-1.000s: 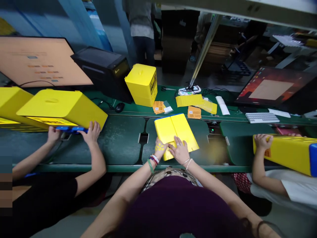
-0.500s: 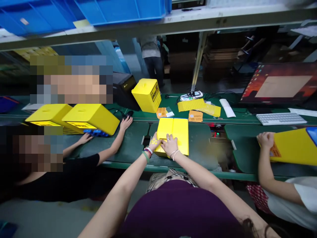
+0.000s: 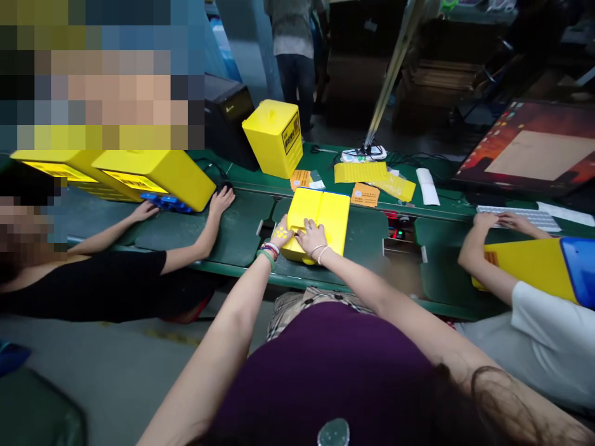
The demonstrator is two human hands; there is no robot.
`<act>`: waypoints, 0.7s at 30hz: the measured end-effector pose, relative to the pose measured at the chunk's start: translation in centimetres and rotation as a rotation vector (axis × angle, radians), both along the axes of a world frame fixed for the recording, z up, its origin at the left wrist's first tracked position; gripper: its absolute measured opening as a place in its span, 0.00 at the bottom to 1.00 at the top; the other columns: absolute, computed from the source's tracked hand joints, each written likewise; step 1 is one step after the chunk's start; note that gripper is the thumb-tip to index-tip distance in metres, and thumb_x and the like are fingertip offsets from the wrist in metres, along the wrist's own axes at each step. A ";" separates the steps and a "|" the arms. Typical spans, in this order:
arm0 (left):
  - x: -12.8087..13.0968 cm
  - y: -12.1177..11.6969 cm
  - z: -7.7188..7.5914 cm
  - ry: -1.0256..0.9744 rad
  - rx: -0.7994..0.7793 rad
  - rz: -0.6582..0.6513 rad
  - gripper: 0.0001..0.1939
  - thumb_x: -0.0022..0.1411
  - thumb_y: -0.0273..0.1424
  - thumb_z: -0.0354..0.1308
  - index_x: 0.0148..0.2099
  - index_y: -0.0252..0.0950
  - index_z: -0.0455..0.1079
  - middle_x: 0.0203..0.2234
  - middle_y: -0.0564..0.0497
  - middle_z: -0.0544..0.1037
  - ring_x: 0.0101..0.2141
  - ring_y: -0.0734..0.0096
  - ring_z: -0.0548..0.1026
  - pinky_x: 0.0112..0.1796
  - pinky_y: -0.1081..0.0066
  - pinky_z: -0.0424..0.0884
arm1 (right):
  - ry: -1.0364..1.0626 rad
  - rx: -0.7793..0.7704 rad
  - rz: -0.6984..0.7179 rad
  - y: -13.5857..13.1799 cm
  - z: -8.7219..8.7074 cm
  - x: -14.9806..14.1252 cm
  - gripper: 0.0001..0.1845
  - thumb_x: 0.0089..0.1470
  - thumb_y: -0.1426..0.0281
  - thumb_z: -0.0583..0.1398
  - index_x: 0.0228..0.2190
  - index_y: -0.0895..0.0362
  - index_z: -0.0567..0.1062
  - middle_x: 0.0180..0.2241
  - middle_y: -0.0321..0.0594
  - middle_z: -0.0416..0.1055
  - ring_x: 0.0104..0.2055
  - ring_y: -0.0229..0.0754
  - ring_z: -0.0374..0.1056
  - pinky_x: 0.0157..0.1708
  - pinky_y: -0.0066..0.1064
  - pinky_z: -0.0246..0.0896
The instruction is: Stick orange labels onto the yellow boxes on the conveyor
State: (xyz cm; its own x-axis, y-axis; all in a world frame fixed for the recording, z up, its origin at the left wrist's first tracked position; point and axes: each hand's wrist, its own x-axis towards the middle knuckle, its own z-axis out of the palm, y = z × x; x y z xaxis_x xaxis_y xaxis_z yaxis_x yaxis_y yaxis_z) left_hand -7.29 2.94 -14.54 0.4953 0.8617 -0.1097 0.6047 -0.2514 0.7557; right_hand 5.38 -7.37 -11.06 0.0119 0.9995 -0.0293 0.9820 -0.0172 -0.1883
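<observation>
A yellow box (image 3: 332, 214) lies on the green bench in front of me, its top face crossed by a seam and a thin blue edge at its far end. My left hand (image 3: 281, 235) grips its near left corner, thumb pointing inward; its other fingers are partly hidden. Several yellow dots show on the back of that hand. With fingers apart, my right hand (image 3: 313, 238) rests on the box's near top edge, fingertips close to my left thumb. Anything small under those fingertips is too small to make out.
Behind the box lie orange cards (image 3: 365, 194), yellow sticker sheets (image 3: 360, 172) and a power strip (image 3: 363, 153). Another yellow box (image 3: 274, 136) stands at the back. Co-workers flank me, with yellow boxes (image 3: 155, 176) at left and a yellow-and-blue box (image 3: 525, 263), keyboard and monitor at right.
My view has tilted down, so the bench sits higher in it. Both my hands stay on the box, little changed. The right co-worker's hands are now together near the keyboard.
</observation>
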 end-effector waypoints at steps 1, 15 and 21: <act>0.0 -0.1 0.0 0.038 -0.002 0.000 0.29 0.55 0.24 0.53 0.60 0.29 0.57 0.53 0.39 0.73 0.50 0.59 0.73 0.53 0.62 0.68 | 0.004 -0.006 0.015 0.0 0.0 0.2 0.25 0.65 0.60 0.45 0.51 0.58 0.73 0.66 0.52 0.49 0.64 0.58 0.45 0.53 0.54 0.50; 4.6 4.0 8.1 0.333 0.211 -0.339 0.17 0.59 0.30 0.54 0.50 0.31 0.64 0.44 0.37 0.76 0.47 0.50 0.75 0.52 0.58 0.67 | 0.545 0.335 -0.385 -8.2 1.5 12.5 0.27 0.65 0.59 0.44 0.51 0.57 0.74 0.53 0.48 0.70 0.57 0.45 0.63 0.58 0.41 0.57; 9.1 3.7 12.1 0.152 0.257 -0.975 0.21 0.62 0.24 0.48 0.56 0.38 0.64 0.56 0.44 0.70 0.60 0.59 0.63 0.62 0.58 0.55 | 0.404 0.538 -0.768 -12.4 1.1 20.0 0.28 0.64 0.56 0.45 0.49 0.58 0.75 0.53 0.51 0.68 0.59 0.48 0.59 0.59 0.44 0.54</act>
